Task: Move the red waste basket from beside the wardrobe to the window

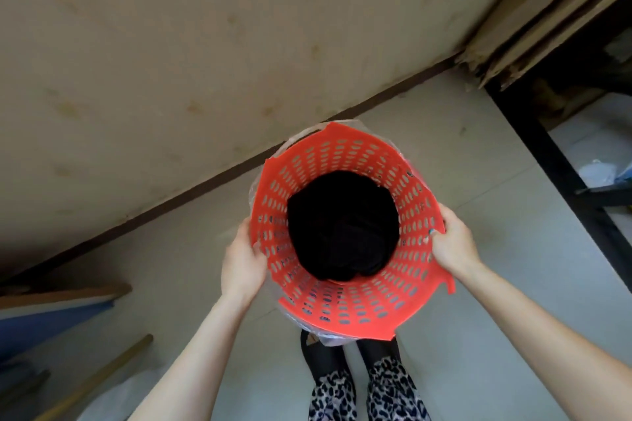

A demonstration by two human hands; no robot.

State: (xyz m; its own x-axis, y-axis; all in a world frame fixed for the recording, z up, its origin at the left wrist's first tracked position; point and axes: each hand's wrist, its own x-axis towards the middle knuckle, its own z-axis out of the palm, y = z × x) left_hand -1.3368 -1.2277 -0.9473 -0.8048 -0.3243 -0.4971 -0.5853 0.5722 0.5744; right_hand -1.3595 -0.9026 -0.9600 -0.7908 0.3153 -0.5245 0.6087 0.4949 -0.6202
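Red waste basket: frame centre, upright, mouth facing camera, dark contents inside, clear plastic around outside | left hand: grip clenched on rim at 9 o'clock | right hand: grip clenched on rim at 3 o'clock | tiled floor below | stained wall at 12 o'clock | person's legs at 6 o'clock

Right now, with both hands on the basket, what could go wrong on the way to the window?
1. The red basket's rim looks broken and jagged; it could crack further or scrape the left hand and right hand gripping it.
2. The basket blocks the view of the feet, and a wooden stick lies on the floor to the left: a possible trip.
3. The loose plastic liner may slip off.
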